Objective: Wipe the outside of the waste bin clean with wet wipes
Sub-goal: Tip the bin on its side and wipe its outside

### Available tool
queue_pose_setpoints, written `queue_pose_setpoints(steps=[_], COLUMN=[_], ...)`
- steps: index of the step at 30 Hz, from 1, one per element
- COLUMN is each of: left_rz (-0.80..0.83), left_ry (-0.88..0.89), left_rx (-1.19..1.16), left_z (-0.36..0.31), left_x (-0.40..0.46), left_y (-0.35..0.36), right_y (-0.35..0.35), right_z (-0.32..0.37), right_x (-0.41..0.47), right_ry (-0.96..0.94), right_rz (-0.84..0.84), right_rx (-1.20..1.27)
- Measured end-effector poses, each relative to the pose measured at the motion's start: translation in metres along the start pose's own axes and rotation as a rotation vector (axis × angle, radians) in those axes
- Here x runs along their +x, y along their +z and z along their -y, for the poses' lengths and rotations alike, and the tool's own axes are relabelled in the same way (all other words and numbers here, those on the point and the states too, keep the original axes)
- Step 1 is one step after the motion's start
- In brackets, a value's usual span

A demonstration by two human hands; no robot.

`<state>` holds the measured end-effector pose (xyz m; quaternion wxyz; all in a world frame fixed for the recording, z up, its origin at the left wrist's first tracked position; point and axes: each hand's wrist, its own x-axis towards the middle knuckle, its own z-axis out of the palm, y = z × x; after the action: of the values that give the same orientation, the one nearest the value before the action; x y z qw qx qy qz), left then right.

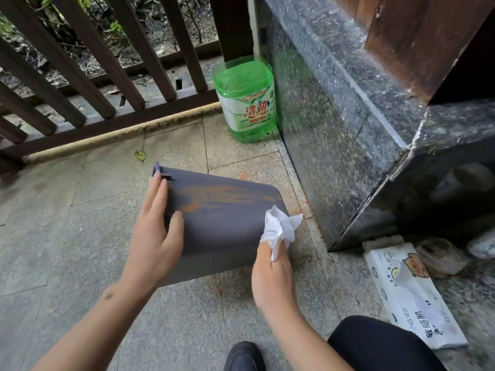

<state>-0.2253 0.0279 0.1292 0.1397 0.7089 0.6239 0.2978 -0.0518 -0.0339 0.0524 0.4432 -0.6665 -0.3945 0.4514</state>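
Head view shows your left hand (158,236) spread flat on the grey waste bin (222,223), steadying it tipped over the tiled floor (67,236), so your right hand (272,279), pinching a crumpled wet wipe (280,227), can reach its orange-smeared side.

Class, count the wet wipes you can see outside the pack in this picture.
1: a crumpled white wet wipe gripped by the right hand, against the grey plastic waste bin. More may be inside the white wipes pack.
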Motion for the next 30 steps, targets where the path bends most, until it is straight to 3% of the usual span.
queue_pose_setpoints(steps=[5, 15, 19, 25, 30], left_rz=[0.068, 0.084, 0.067, 0.087, 0.127], left_ry=[-0.011, 0.006, -0.026, -0.036, -0.043], left_rx=[-0.029, -0.069, -0.208, -0.267, -0.292], left_z=[0.013, 0.011, 0.004, -0.017, -0.025], left_x=[-0.001, 0.008, 0.011, 0.016, 0.021], left_y=[-0.01, -0.005, -0.001, 0.011, 0.018], right_y=[-0.014, -0.013, -0.017, -0.002, 0.009], right_z=[-0.009, -0.017, -0.02, 0.012, 0.045], right_x=[0.035, 0.085, 0.104, 0.076, 0.025], right_ry=[0.145, 0.11, 0.11, -0.067, -0.302], right_rz=[-0.032, -0.007, 0.067, 0.187, 0.219], right_rx=[-0.044, -0.227, -0.341, -0.568, -0.253])
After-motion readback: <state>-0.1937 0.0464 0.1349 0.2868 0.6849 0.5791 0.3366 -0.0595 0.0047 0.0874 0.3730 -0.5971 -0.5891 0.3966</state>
